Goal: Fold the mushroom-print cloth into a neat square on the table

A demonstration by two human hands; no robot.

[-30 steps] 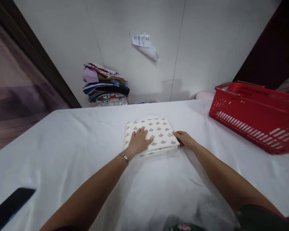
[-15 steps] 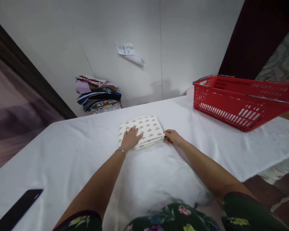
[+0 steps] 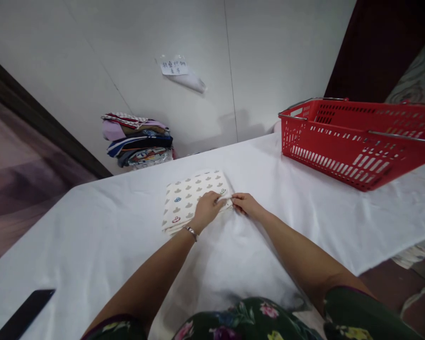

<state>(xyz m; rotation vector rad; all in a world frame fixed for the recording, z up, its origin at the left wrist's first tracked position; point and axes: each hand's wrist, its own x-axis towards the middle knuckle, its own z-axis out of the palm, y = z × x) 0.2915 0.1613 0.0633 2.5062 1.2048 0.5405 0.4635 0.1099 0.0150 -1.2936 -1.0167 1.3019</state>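
A folded cream cloth [image 3: 187, 196] printed with small grey shapes and a few coloured ones lies on the white-covered table. Whether it is a garment or a sheet I cannot tell. My left hand [image 3: 208, 208] is on its right part, thumb and fingers closed on the upper layer near the front right corner. At that same corner my right hand [image 3: 247, 205] pinches the cloth's edge between thumb and fingers. The two hands are close together, and the left one covers part of the print.
A red plastic basket [image 3: 326, 146] with metal handles stands at the right. Several folded clothes form a stack [image 3: 138, 139] against the wall at the back left. A dark flat phone-like object [image 3: 24, 314] lies at the near left. A paper note [image 3: 174, 67] hangs on the wall.
My left hand has slid right across the cloth, from lying flat to gripping near its right corner. My right hand still pinches that corner. The view has shifted slightly.
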